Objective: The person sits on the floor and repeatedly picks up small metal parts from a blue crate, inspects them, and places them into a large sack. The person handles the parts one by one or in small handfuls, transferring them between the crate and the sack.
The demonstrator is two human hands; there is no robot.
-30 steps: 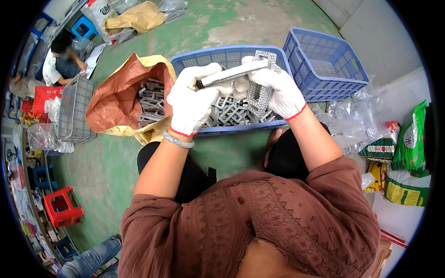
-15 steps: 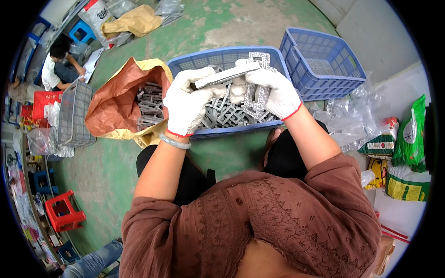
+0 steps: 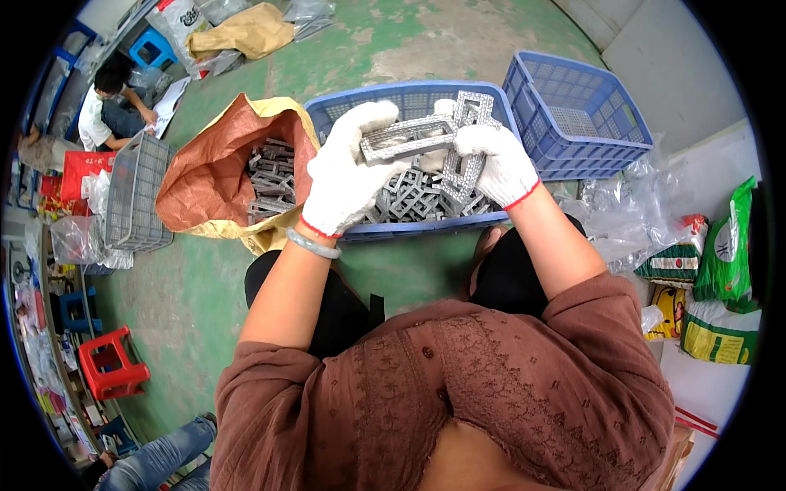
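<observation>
My left hand [image 3: 340, 172], in a white knit glove, grips one end of a grey rectangular frame piece [image 3: 409, 149], its fingers and thumb closed on it. A second, longer grey frame piece [image 3: 475, 96] with rectangular openings and a brick-like pattern is pinched in my gloved right hand [image 3: 501, 159]. The two pieces meet or overlap between my hands; whether they touch I cannot tell. Both are held above a blue plastic basket [image 3: 417, 232] with a heap of similar grey frame pieces [image 3: 405, 198] inside. My gloves hide parts of both pieces.
Left of the basket, an open woven sack [image 3: 205, 176] holds more grey pieces [image 3: 272, 176]. A second blue basket [image 3: 581, 147] stands at right, near clear plastic bags [image 3: 626, 221]. A grey crate [image 3: 135, 192], a red stool [image 3: 113, 364] and a seated person [image 3: 110, 106] are at left.
The left piece has turned from its narrow edge to show its hollow frame. My left fingers have shifted along its end. The right piece is tilted more, and the view has shifted slightly.
</observation>
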